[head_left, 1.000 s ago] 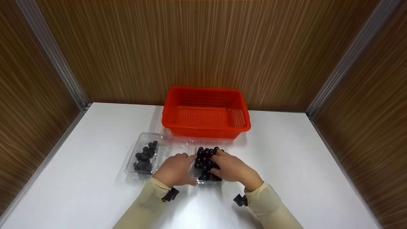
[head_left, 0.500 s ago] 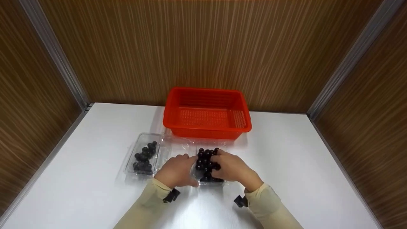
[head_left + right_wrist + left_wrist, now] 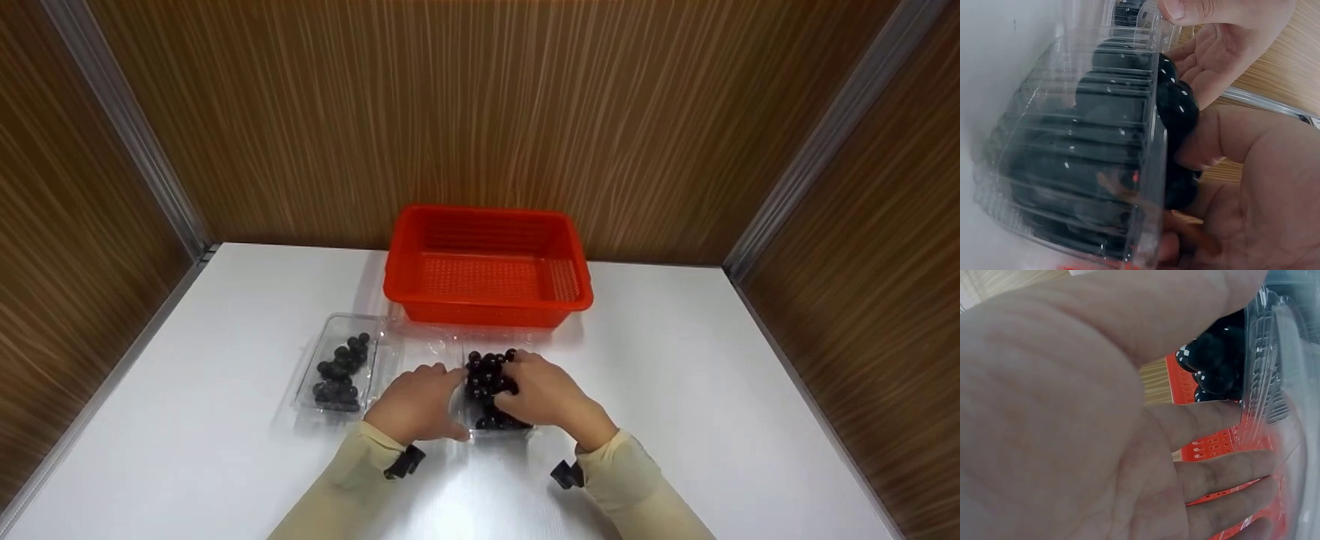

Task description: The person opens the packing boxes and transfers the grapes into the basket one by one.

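Observation:
A clear plastic box point(image 3: 1067, 146) with ribbed walls stands in front of me, filled with dark grapes point(image 3: 486, 379). My left hand point(image 3: 420, 405) holds the box at its left side, the thumb at the near corner. In the left wrist view its fingers point(image 3: 1224, 472) lie rather straight against the plastic wall. My right hand point(image 3: 541, 390) reaches over the right side of the box, fingers bent down among the grapes. In the right wrist view the thumb and fingers grip the bunch at the rim, beside a brown stem point(image 3: 1193, 233). The right fingertips are partly hidden.
A red perforated basket point(image 3: 487, 304) stands just behind the box, against the wood-grain wall point(image 3: 480, 105). To the left lies a second clear plastic box point(image 3: 304, 394) with more dark grapes point(image 3: 341, 367). Wood-grain side walls bound the white table point(image 3: 675, 375).
The right fingers have shifted slightly among the grapes, and the bunch has moved a little under them. The left hand stays at the box side.

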The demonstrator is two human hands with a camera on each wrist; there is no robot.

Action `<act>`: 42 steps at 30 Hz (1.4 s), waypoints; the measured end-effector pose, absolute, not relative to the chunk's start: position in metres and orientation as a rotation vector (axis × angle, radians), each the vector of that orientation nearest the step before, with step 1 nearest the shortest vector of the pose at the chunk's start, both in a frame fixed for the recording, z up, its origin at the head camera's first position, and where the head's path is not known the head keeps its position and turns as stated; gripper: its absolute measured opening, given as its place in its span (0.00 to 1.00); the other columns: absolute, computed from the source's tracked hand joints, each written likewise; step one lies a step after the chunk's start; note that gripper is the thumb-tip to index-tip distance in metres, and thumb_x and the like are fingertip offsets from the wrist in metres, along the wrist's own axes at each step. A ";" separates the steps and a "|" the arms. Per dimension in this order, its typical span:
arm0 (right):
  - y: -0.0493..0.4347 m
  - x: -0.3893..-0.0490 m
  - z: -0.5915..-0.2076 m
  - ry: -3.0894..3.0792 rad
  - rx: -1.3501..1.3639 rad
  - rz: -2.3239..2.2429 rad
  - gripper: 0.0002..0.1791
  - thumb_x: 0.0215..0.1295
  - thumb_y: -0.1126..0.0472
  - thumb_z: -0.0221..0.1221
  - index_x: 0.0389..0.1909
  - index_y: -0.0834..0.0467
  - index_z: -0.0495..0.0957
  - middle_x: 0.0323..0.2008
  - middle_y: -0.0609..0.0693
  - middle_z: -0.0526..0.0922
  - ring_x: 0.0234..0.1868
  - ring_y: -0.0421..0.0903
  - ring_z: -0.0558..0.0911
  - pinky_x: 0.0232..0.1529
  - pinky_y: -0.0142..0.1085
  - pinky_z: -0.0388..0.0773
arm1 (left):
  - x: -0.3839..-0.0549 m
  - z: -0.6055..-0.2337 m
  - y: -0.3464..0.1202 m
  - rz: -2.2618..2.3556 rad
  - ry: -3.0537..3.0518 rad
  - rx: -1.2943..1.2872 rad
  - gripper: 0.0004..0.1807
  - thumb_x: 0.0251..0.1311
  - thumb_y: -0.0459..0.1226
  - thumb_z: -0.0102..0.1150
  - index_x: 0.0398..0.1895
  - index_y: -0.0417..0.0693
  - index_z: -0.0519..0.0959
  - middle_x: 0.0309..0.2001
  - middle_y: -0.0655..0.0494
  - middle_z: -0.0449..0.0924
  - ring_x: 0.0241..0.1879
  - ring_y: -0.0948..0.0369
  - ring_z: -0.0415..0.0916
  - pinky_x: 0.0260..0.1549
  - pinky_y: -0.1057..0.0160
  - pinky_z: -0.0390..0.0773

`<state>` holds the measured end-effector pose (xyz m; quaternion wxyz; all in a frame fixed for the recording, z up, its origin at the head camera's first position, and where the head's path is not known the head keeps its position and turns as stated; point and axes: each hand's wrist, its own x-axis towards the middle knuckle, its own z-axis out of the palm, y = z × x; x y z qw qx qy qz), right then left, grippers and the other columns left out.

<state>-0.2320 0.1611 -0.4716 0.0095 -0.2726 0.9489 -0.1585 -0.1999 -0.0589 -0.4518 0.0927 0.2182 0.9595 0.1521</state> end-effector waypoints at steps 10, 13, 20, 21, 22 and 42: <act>0.163 -0.233 -0.473 2.963 -0.879 -0.514 0.09 0.59 0.57 0.58 0.26 0.58 0.78 0.29 0.49 0.75 0.30 0.49 0.72 0.33 0.44 0.74 | -0.199 -0.452 -0.059 0.456 2.873 0.703 0.46 0.45 0.51 0.81 0.69 0.45 0.75 0.47 0.45 0.81 0.46 0.45 0.79 0.47 0.45 0.81; 0.163 -0.233 -0.472 2.944 -0.887 -0.562 0.07 0.57 0.60 0.62 0.24 0.54 0.74 0.27 0.47 0.70 0.29 0.48 0.70 0.32 0.42 0.71 | -0.198 -0.452 -0.060 0.461 2.877 0.711 0.46 0.44 0.51 0.82 0.68 0.44 0.75 0.46 0.45 0.81 0.45 0.45 0.79 0.45 0.45 0.81; 0.164 -0.234 -0.471 2.921 -0.854 -0.625 0.08 0.54 0.62 0.65 0.24 0.52 0.74 0.27 0.46 0.71 0.30 0.47 0.70 0.33 0.41 0.72 | -0.199 -0.453 -0.060 0.462 2.875 0.694 0.47 0.45 0.51 0.81 0.70 0.44 0.74 0.51 0.43 0.82 0.50 0.43 0.80 0.50 0.44 0.80; 0.164 -0.234 -0.471 2.919 -0.852 -0.628 0.08 0.54 0.63 0.65 0.24 0.52 0.74 0.27 0.46 0.71 0.30 0.47 0.71 0.33 0.41 0.73 | -0.200 -0.453 -0.060 0.463 2.873 0.689 0.47 0.45 0.52 0.81 0.70 0.44 0.74 0.52 0.43 0.82 0.51 0.43 0.79 0.50 0.43 0.80; 0.164 -0.234 -0.470 2.917 -0.849 -0.631 0.08 0.54 0.63 0.66 0.24 0.52 0.75 0.28 0.46 0.71 0.30 0.47 0.71 0.34 0.41 0.73 | -0.200 -0.453 -0.060 0.462 2.872 0.686 0.48 0.45 0.52 0.81 0.70 0.44 0.74 0.52 0.42 0.82 0.51 0.43 0.79 0.51 0.43 0.80; 0.163 -0.235 -0.471 2.943 -0.793 -0.607 0.09 0.53 0.65 0.67 0.27 0.53 0.76 0.30 0.45 0.74 0.31 0.46 0.72 0.37 0.44 0.76 | -0.196 -0.450 -0.059 0.450 2.877 0.674 0.47 0.45 0.52 0.81 0.69 0.43 0.75 0.52 0.41 0.82 0.52 0.41 0.79 0.51 0.42 0.80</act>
